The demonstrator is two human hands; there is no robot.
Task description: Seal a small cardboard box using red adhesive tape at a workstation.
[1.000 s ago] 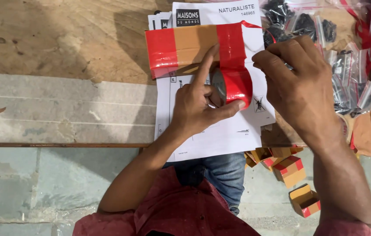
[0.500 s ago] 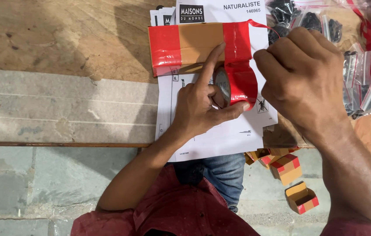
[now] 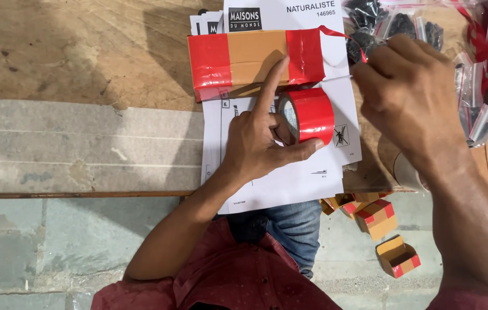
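My left hand (image 3: 258, 143) holds the red tape roll (image 3: 308, 115) by the taped cardboard box (image 3: 255, 57); my right hand (image 3: 413, 95) pinches the tape's end.

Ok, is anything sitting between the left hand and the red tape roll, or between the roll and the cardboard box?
Nothing visible. The left hand already grips the red tape roll, its index finger laid on the cardboard box. The roll sits just below the box on the printed sheets, with no object between. The right hand is off to the side.
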